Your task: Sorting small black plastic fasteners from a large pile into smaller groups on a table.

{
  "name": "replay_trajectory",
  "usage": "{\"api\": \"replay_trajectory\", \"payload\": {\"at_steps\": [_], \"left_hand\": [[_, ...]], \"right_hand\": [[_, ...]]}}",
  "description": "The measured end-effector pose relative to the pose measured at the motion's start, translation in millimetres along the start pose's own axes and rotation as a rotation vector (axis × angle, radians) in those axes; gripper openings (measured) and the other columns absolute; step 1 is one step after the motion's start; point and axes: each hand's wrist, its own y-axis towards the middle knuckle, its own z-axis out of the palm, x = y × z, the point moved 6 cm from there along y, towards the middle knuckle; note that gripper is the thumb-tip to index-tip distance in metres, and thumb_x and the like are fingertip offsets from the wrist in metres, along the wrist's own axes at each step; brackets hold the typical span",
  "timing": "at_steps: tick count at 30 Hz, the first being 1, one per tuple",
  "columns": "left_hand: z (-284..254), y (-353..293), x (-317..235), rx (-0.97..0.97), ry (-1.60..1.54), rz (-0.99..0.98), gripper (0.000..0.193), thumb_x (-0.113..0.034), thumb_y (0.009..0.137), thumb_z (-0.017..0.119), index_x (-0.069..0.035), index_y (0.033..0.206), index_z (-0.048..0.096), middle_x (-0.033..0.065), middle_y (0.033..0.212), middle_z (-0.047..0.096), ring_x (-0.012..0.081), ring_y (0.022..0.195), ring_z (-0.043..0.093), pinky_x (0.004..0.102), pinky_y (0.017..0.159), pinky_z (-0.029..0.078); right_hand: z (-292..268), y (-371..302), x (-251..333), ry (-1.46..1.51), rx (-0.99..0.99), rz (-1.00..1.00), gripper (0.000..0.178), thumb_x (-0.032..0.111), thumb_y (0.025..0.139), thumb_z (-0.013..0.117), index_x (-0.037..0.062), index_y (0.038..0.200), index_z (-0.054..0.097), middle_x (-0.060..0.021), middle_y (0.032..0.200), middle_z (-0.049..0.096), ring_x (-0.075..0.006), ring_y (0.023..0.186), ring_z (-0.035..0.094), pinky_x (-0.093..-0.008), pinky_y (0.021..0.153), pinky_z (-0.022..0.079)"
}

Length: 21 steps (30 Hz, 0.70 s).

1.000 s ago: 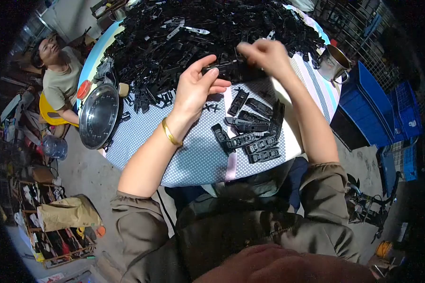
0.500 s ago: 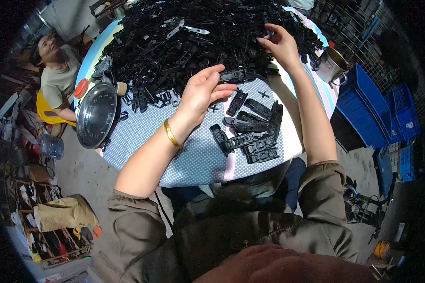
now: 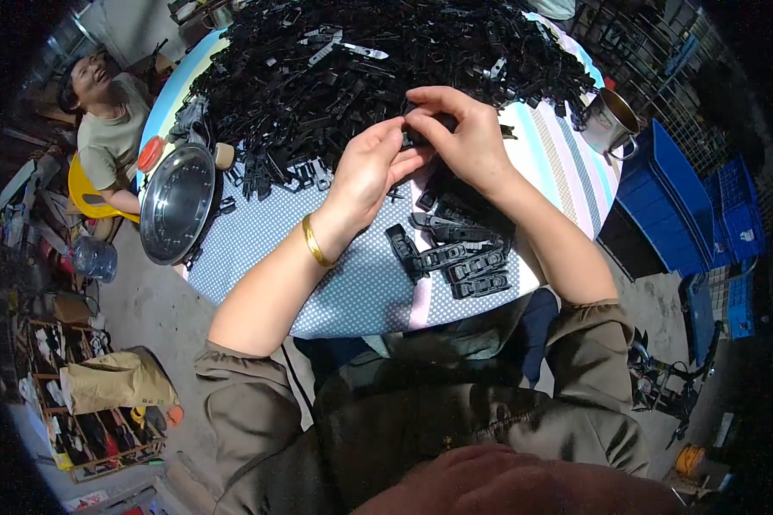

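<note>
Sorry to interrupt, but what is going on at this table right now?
A person's left hand and right hand meet over a round table, pinching a small black plastic part together. Behind them lies a big heap of black parts; a few assembled clips lie in a row nearer the person. A steel bowl sits at the left.

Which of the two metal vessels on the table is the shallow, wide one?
The round steel dish at the table's left edge. It is broad and shallow, while the steel mug at the right edge is tall, narrow and has a handle.
</note>
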Motion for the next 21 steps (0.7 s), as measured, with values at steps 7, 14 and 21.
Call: {"api": "replay_trajectory", "payload": {"at_steps": [7, 14, 21], "left_hand": [[3.9, 1.5, 1.2, 0.065, 0.015, 0.033, 0.034, -0.012, 0.092, 0.03, 0.006, 0.12, 0.036, 0.0151, 0.113, 0.048, 0.0225, 0.101, 0.052, 0.0321, 0.089, 0.043], [12.4, -5.1, -9.2, 0.078, 0.082, 0.14, 0.033, -0.011, 0.092, 0.03, 0.005, 0.119, 0.037, 0.0147, 0.113, 0.049, 0.0199, 0.102, 0.051, 0.0299, 0.089, 0.043], [18.4, -9.9, -19.0, 0.114, 0.041, 0.113, 0.034, -0.014, 0.092, 0.033, 0.004, 0.12, 0.037, 0.0135, 0.111, 0.05, 0.0187, 0.099, 0.053, 0.0292, 0.084, 0.045]], "right_hand": [[0.1, -0.3, 1.8, -0.049, -0.005, -0.036, 0.025, 0.006, 0.076, 0.06, 0.0007, 0.1, 0.058, -0.0079, 0.081, 0.063, -0.0113, 0.074, 0.06, -0.0233, 0.067, 0.048], [-1.9, -5.3, 16.8, -0.203, -0.102, -0.188, 0.024, 0.011, 0.071, 0.062, 0.0055, 0.093, 0.061, -0.0084, 0.078, 0.063, -0.0215, 0.081, 0.06, -0.0316, 0.073, 0.046], [-1.0, -4.5, 15.7, -0.161, -0.101, -0.315, 0.027, 0.008, 0.075, 0.061, 0.0034, 0.102, 0.057, -0.0103, 0.106, 0.054, -0.0204, 0.095, 0.055, -0.0298, 0.083, 0.043]]}}
